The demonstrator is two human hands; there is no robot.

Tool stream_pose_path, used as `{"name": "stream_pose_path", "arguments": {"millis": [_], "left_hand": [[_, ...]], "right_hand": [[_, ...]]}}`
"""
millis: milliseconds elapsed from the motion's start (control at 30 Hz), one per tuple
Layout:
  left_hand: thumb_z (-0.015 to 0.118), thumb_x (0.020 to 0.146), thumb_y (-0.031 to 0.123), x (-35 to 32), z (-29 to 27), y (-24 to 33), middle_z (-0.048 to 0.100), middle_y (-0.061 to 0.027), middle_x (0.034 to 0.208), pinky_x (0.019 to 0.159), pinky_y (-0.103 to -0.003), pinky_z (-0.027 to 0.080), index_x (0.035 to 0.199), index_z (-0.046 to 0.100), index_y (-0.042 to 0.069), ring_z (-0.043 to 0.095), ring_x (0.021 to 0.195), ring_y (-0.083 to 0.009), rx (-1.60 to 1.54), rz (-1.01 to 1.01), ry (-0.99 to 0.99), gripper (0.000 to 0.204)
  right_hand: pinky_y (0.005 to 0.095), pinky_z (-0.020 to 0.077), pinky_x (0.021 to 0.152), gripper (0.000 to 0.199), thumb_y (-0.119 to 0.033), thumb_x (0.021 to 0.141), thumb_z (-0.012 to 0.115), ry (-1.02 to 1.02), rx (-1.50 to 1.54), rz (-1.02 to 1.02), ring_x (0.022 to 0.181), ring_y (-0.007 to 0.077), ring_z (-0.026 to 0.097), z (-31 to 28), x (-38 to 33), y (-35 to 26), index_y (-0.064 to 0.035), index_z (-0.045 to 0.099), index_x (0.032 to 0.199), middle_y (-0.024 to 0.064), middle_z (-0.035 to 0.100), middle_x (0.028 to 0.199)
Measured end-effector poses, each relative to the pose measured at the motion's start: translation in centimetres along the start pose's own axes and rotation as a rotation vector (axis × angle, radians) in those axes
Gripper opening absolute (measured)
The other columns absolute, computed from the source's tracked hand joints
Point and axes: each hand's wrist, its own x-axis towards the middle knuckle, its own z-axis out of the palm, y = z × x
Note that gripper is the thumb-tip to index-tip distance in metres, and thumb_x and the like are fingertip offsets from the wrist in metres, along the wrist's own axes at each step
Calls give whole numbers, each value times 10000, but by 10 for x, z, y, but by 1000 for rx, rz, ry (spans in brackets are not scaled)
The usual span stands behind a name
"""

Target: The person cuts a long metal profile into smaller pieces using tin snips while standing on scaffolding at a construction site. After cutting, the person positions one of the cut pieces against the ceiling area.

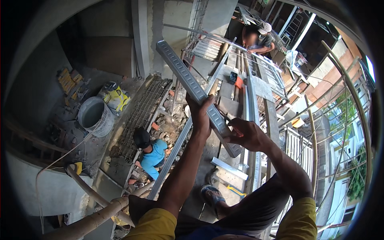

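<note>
A long grey ribbed metal channel (188, 82) slants from upper left down to lower right in front of me. My left hand (200, 114) grips it from below about midway along its length. My right hand (245, 134) is closed on its lower part, near the bottom end, and seems to pinch a thin pencil-like tool against the metal. Both forearms rise from the lower edge, with yellow sleeves at the shoulders. My sandalled foot (211, 196) rests on a plank below.
Scaffold planks and metal rails (253, 104) run ahead. A person in a white cap (260, 38) works at the far end. Far below, a person in a blue shirt (152, 154) crouches by rebar mesh (138, 116), a grey tub (94, 116) and rubble. Bamboo poles (96, 214) cross lower left.
</note>
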Motion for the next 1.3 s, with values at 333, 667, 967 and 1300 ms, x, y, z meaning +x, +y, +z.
{"name": "stream_pose_path", "arguments": {"millis": [333,667,967,1300], "left_hand": [[651,855,177,10,-4,-6,532,-38,875,562,-283,510,1174,437,127,584,608,-168,-70,-89,56,388],[631,874,294,-9,7,-17,551,-37,760,529,-296,483,1060,513,95,581,582,-172,-82,-424,-138,296],[548,928,439,-18,9,-25,586,-55,719,514,-301,495,991,515,104,599,543,-173,-7,-449,-211,343],[432,951,564,-14,1,-27,597,-72,709,527,-312,498,965,543,71,600,549,-181,-10,-480,-185,505]], "right_hand": [[400,477,671,485,-302,768,795,70,-105,85,747,280,622,-23,-32,-46,-21,548,1076,140,595,805],[407,457,616,432,-299,774,788,174,-180,76,674,295,595,-29,-27,-28,-14,535,976,126,550,728],[400,462,608,455,-305,764,792,218,-169,30,648,297,606,-24,-21,-9,-26,550,1031,121,550,688],[405,469,615,484,-310,757,798,223,-138,48,668,314,621,-22,-17,-6,-25,542,1052,143,591,715]]}}
